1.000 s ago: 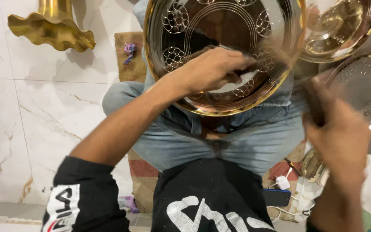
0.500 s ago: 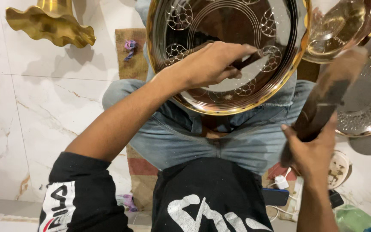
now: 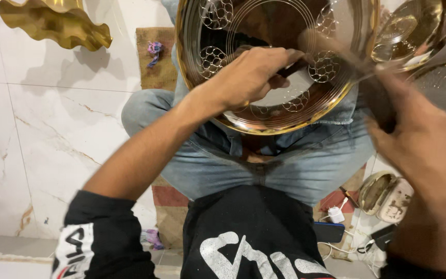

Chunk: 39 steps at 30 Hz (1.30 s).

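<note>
In the head view, the left hand [image 3: 251, 72] is pinching a small dark punch [image 3: 290, 68] against the engraved brass plate [image 3: 264, 111] resting on the lap. The right hand [image 3: 419, 139] is gripping a blurred hammer [image 3: 372, 98], seemingly mid-strike. Other brass dishes [image 3: 414, 31] are lying empty at the upper right.

Layout from my head cam: engraved round plate [image 3: 277, 62] sits centre, over my knees [image 3: 264, 160]. My left hand [image 3: 251, 75] is on the plate's face, pinning a small punch [image 3: 292, 68] against it. My right hand [image 3: 419, 139] is right of the plate, gripping a blurred hammer [image 3: 367, 77] whose handle crosses the plate's right rim. More plates [image 3: 419, 26] stacked behind-right. Wavy-edged bowl [image 3: 52, 23] far left on the floor [image 3: 37, 144]. Charger [image 3: 335, 214] lower right, beside my leg.
</note>
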{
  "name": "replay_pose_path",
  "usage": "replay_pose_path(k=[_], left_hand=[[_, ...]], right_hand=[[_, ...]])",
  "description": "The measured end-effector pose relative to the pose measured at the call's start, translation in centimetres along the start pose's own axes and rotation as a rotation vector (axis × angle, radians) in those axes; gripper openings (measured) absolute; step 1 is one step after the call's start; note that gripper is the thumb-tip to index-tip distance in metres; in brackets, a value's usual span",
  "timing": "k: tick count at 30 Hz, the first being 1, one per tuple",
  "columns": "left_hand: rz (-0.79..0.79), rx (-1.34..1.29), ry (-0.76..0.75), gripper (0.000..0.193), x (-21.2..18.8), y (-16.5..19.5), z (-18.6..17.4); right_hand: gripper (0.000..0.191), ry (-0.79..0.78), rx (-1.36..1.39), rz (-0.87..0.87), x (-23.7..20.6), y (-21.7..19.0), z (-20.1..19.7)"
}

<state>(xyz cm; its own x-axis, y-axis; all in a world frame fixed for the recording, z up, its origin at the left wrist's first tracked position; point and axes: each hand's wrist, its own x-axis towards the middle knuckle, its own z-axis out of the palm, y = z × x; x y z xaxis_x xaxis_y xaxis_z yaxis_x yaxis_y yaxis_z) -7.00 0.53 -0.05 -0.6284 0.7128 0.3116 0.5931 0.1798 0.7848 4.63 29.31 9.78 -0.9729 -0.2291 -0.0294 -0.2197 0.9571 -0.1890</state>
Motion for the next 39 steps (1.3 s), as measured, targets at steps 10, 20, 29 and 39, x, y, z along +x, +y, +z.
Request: replay_pose_path(k=[10, 20, 29, 39], left_hand=[[-0.427, -0.041, 0.632, 0.037, -3.9, 4.1, 4.8], [-0.505, 0.004, 0.789, 0.031, -4.0, 5.4, 6.9], [-0.286, -0.027, 0.519, 0.037, -3.3, 4.1, 4.5], [0.012, 0.111, -0.022, 0.044, -0.6, 0.2, 1.3]], right_hand=[[0.07, 0.008, -0.039, -0.327, 8.2, -5.2, -6.8], [0.047, 0.081, 0.082, -0.518, 8.8, -6.6, -6.9], [0.067, 0.046, 0.098, -0.327, 6.5, -2.3, -5.9], [0.078, 0.143, 0.083, 0.006, -2.0, -0.2, 0.9]])
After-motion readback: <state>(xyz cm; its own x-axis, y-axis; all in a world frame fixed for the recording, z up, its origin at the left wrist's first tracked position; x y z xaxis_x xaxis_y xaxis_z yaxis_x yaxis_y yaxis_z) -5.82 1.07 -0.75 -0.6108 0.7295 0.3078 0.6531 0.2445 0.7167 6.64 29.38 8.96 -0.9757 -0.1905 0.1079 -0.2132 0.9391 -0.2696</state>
